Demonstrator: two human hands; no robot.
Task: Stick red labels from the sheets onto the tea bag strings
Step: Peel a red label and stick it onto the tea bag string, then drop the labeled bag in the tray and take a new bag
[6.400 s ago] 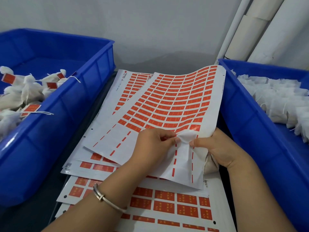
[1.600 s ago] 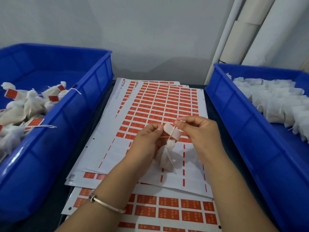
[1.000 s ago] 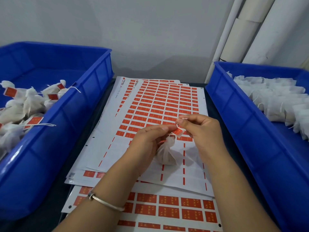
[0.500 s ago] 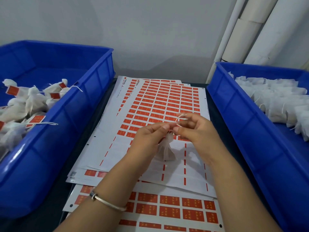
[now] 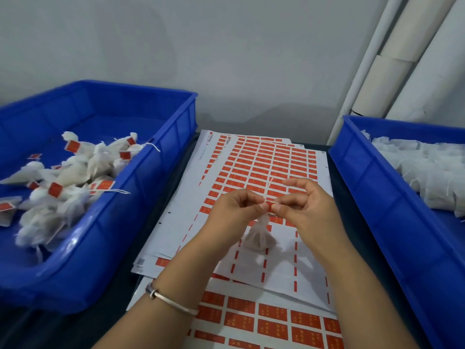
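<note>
Both grips meet over the label sheets (image 5: 254, 177): left hand (image 5: 234, 210) and right hand (image 5: 305, 205) each pinch the folded red label (image 5: 270, 206) between thumb and forefinger. The tea bag (image 5: 259, 236) hangs straight below that pinch, its string (image 5: 268, 183) rising beyond. Farther off, the left bin (image 5: 141, 187) holds labelled bags, nearer the left hand.

A white tea bag (image 5: 259, 239) is dangling over the label sheets (image 5: 266, 162). A red label (image 5: 271, 205) is folding around its string (image 5: 268, 183).
</note>
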